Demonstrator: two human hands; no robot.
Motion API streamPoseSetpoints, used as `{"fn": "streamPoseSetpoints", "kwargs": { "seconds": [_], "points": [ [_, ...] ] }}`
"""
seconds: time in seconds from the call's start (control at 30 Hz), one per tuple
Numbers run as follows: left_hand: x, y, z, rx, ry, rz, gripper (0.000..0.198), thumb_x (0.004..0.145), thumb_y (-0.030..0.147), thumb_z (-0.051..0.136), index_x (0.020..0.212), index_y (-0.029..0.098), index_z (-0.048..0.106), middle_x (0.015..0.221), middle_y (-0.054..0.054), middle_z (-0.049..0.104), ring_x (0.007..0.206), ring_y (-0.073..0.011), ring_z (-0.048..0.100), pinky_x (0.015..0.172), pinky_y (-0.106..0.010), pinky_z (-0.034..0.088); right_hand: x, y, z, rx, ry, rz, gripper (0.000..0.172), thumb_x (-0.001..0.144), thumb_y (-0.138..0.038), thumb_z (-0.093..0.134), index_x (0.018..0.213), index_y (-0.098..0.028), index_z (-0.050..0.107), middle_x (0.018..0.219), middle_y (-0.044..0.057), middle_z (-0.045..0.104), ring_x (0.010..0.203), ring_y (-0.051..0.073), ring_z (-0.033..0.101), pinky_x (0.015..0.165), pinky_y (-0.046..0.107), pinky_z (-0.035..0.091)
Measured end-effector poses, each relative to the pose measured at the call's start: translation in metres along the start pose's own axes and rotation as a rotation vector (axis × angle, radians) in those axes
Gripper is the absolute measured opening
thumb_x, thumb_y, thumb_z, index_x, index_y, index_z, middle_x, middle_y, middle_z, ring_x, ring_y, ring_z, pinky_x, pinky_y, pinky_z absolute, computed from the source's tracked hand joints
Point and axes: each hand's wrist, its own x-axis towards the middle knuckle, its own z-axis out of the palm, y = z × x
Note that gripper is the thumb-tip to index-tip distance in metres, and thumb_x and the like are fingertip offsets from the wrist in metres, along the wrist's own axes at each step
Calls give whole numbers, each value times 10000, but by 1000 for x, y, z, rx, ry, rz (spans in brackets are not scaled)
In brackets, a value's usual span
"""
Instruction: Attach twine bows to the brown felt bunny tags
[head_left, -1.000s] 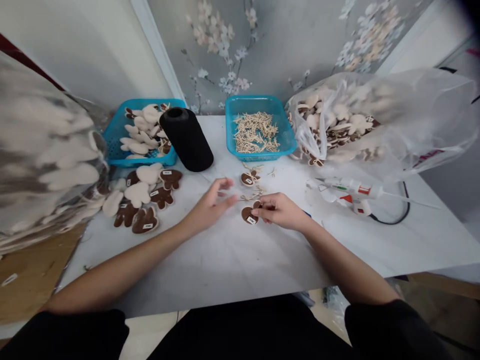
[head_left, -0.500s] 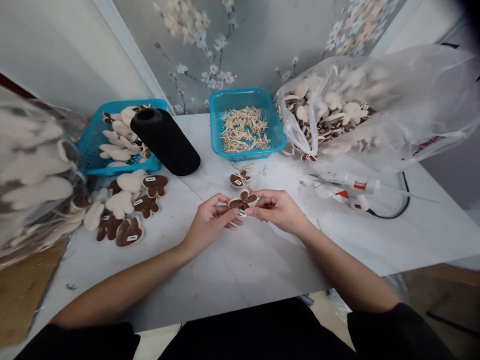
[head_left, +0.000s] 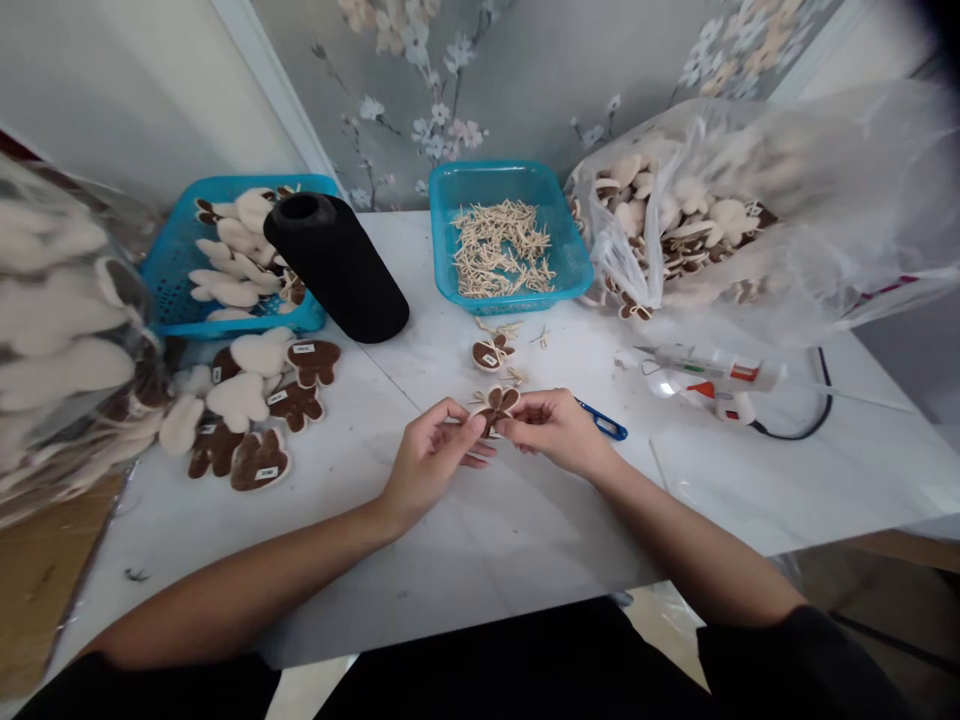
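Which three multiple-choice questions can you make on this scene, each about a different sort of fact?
1. Where do the blue snips lie?
A. In a basket
B. On the table, beside the right hand
C. Inside the bag

2. What colour is the spool?
A. Black
B. White
C. Blue

3. What is the state of the brown piece?
A. Lying flat on the table
B. Inside the bag
C. Pinched by both hands

Answers: 1 B, the snips show just past the right hand. 2 A, the spool's thread is black all over. 3 C, the left hand and right hand hold it up between their fingers.

Tiny white tags (head_left: pixel 265 473) on brown felt cutouts (head_left: pixel 251 465), all illegible.
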Motion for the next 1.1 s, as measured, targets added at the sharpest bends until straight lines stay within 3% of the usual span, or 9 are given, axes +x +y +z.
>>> {"fn": "streamPoseSetpoints", "kwargs": {
  "seconds": [0.17,0.37,0.8,1.1],
  "points": [
    [4,1,-5,63,-88,-1,309,788,451,606,776,144,571,589,-14,650,560,-156,656,560,-259,564,-1,1,-2,-1,-46,14,209,728,-339,629,674,-139,600,493,-51,447,448,51,380,426,180,294],
    [7,1,-7,38,-208,-5,321,818,439,568,721,133,569,560,-17,635,520,-131,627,515,-225,541,0,4,-5,141,-93,58,214,702,-344,664,663,-144,598,488,-52,459,437,54,396,414,182,293],
    [5,-4,-3,101,-56,49,258,752,379,645,704,143,554,592,6,611,534,-118,612,540,-230,551,-2,6,0,164,-51,81,204,722,-332,618,647,-143,600,490,-36,500,449,71,443,440,198,344],
    [8,2,-4,118,-174,-28,122,697,191,625,809,144,617,656,14,614,576,-101,599,549,-207,546,-5,4,1,94,-78,30,154,730,-272,584,652,-142,607,523,-24,524,470,79,457,480,216,373]
  ]
}}
